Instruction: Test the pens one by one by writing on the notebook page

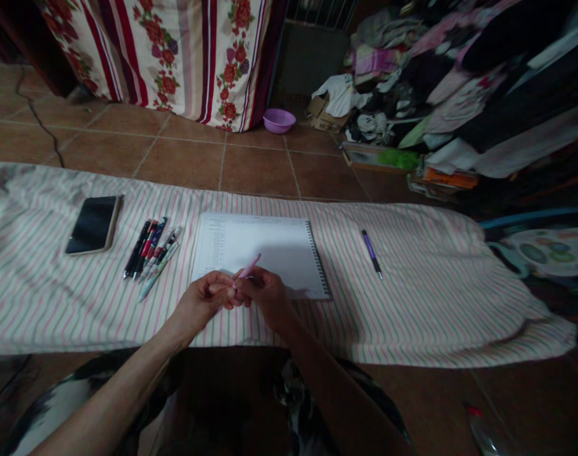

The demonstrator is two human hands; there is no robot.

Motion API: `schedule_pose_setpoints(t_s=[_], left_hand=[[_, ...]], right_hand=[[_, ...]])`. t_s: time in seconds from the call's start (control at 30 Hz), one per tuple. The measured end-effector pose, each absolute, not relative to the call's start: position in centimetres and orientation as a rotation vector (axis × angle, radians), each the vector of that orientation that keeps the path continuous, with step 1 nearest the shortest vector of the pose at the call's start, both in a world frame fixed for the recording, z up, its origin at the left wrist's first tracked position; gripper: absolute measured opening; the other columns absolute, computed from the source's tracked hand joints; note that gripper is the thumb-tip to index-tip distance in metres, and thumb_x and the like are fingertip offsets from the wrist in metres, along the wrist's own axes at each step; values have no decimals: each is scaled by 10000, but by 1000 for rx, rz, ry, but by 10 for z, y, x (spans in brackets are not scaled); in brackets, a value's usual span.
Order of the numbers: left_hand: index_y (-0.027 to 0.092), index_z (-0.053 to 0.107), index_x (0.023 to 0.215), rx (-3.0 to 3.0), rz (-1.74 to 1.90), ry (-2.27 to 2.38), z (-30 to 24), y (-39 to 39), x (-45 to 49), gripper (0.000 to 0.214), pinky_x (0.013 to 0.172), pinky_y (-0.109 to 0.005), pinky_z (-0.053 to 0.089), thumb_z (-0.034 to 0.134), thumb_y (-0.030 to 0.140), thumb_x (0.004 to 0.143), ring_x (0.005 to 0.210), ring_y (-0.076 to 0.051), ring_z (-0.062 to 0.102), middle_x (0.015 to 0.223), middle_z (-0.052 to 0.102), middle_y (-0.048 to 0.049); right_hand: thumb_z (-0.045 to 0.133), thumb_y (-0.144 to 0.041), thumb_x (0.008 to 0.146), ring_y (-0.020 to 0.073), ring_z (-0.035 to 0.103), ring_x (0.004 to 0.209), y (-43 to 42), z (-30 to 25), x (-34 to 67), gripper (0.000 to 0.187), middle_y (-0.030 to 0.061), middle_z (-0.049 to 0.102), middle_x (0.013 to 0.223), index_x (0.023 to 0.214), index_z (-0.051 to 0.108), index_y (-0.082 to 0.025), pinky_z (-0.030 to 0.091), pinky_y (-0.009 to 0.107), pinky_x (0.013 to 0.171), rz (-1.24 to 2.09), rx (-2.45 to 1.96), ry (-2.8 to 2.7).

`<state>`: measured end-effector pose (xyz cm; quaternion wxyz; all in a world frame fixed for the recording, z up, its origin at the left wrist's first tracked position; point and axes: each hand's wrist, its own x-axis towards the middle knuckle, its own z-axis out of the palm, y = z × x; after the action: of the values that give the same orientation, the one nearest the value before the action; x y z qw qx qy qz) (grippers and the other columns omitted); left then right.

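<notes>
A pink pen is held between my two hands, over the lower edge of a spiral notebook. My right hand is closed around the pen, its thumb and fingers pinching it. My left hand is closed too, its fingertips at the pen's lower end, touching the right fingers. The fingers partly cover that end. The notebook lies open at a mostly white page with a printed column on its left and the coil on its right. Right of it lies a purple and black pen.
Left of the notebook lie several pens in a bunch, and a dark-screened phone. A striped cloth covers the low surface. Beyond are a tiled floor, a floral curtain, a purple basin and piled clothes.
</notes>
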<state>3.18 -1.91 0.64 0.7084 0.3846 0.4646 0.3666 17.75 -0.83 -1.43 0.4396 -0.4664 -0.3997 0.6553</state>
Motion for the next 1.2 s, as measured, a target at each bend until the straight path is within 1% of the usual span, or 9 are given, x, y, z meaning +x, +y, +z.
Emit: schedule_pose_setpoints(t_s=[0.07, 0.13, 0.2, 0.3, 0.37, 0.53, 0.77, 0.93, 1.2], left_hand=[[151, 589, 765, 861, 831, 1031, 9, -19, 32, 233, 652, -276, 427, 712, 325, 670, 646, -148, 612, 682, 676, -34], [149, 596, 754, 863, 834, 1027, 10, -19, 32, 239, 642, -271, 426, 720, 330, 659, 631, -140, 603, 686, 677, -35], [147, 600, 756, 860, 829, 1022, 10, -18, 32, 241, 642, -270, 425, 724, 328, 655, 633, -140, 601, 688, 677, -38], [149, 596, 773, 846, 831, 1019, 7, -19, 31, 231, 654, -273, 429, 716, 315, 666, 654, -147, 610, 693, 677, -37], [150, 590, 779, 840, 834, 1024, 5, -19, 31, 221, 658, -272, 431, 709, 304, 675, 661, -146, 613, 698, 678, -37], [144, 583, 836, 826, 846, 1022, 5, -19, 32, 255, 662, -264, 438, 705, 310, 685, 658, -133, 606, 718, 684, -42], [150, 588, 855, 820, 816, 1001, 7, -20, 34, 242, 645, -251, 436, 675, 332, 721, 663, -132, 608, 725, 688, -42], [136, 623, 827, 832, 813, 1016, 7, -20, 35, 239, 633, -238, 428, 678, 340, 715, 633, -117, 591, 717, 686, -46], [119, 638, 844, 732, 899, 1047, 6, -19, 37, 232, 599, -210, 442, 701, 288, 698, 597, -113, 603, 650, 683, -42]], right_hand=[[670, -377, 691, 75, 503, 489, -7, -12, 179, 282, -17, 593, 608, 864, 630, -158, 375, 201, 447, 1637, -1119, -994], [648, -389, 713, 78, 544, 537, -7, -10, 181, 333, 22, 652, 794, 971, 620, -180, 395, 199, 455, 1636, -1085, -981], [644, -375, 719, 75, 554, 553, -7, -9, 182, 319, 32, 660, 867, 981, 624, -193, 402, 199, 463, 1626, -1074, -984], [659, -342, 705, 77, 524, 504, -7, -10, 181, 241, -7, 628, 644, 879, 646, -176, 397, 208, 467, 1608, -1116, -995], [671, -325, 688, 82, 513, 481, -7, -10, 179, 207, -25, 594, 559, 822, 640, -170, 390, 214, 465, 1578, -1168, -1009], [683, -320, 654, 67, 456, 444, -6, -7, 178, 193, -42, 559, 536, 730, 586, -171, 363, 209, 438, 1522, -1227, -1037], [650, -362, 684, 58, 394, 421, -4, -9, 177, 212, -62, 490, 501, 731, 569, -172, 315, 198, 411, 1466, -1284, -1089], [660, -361, 676, 69, 440, 481, -3, -10, 175, 217, -49, 510, 554, 722, 573, -167, 357, 205, 467, 1450, -1277, -1148], [661, -373, 680, 70, 453, 531, 1, -14, 168, 235, -45, 509, 593, 730, 577, -160, 365, 200, 502, 1460, -1242, -1171]])
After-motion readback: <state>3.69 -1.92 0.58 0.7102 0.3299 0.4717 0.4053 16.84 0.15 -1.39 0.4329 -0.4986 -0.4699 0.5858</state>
